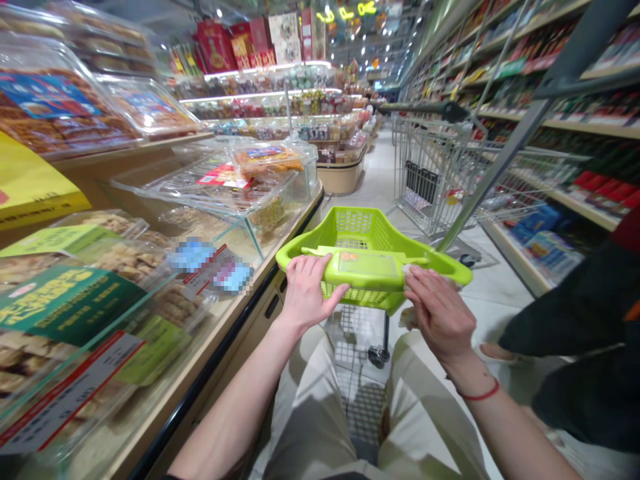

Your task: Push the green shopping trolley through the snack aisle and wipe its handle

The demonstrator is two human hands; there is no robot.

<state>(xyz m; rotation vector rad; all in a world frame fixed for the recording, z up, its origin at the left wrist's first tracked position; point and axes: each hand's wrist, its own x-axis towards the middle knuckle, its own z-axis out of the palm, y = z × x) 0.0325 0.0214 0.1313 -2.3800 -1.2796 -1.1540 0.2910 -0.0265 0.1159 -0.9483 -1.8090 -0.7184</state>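
Observation:
A lime-green shopping cart basket stands in front of my legs, with a wide green handle across its near side. My left hand grips the handle's left end, fingers over the top and thumb below. At the right end, my right hand is closed on a crumpled white tissue, pressing it against the handle. Part of the tissue is hidden under my fingers. The basket's visible inside holds nothing I can make out.
Packaged pastries fill a glass-edged display counter close on the left. A wire shopping cart stands ahead to the right. Stocked shelves line the right side. A person in dark trousers is near my right arm.

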